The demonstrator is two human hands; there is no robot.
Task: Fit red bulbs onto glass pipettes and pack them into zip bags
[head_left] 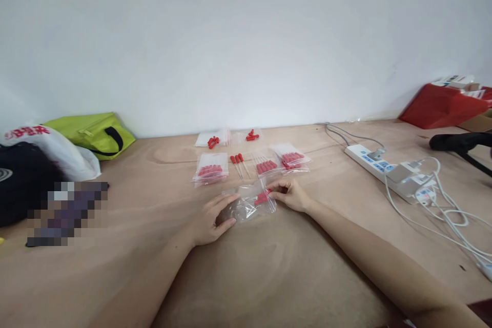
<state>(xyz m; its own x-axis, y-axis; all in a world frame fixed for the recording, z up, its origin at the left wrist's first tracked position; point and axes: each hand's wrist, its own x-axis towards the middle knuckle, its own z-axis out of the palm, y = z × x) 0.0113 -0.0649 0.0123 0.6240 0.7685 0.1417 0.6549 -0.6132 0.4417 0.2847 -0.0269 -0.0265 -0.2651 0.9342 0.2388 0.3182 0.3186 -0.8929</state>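
Observation:
A clear plastic zip bag [249, 212] lies between my hands, with red-bulbed droppers [262, 197] in it or on it; glare hides which. My left hand [213, 218] holds the bag's left side between curved fingers and thumb. At the right end, my right hand [290, 195] pinches around the red bulbs and the bag's edge. Just beyond, three loose droppers [239, 161] lie side by side, bulbs facing away from me. Stacked bags of droppers [210, 166] sit to their left. More bagged droppers [266, 165] and another bag stack [291, 156] lie to their right.
Farther back are loose red bulbs [213, 141] on a white bag pile and more red bulbs [252, 136]. A white power strip [365, 159] with tangled cables stands right. Green [92, 130] and white bags [73, 148] sit left; a red bag [442, 105] is far right.

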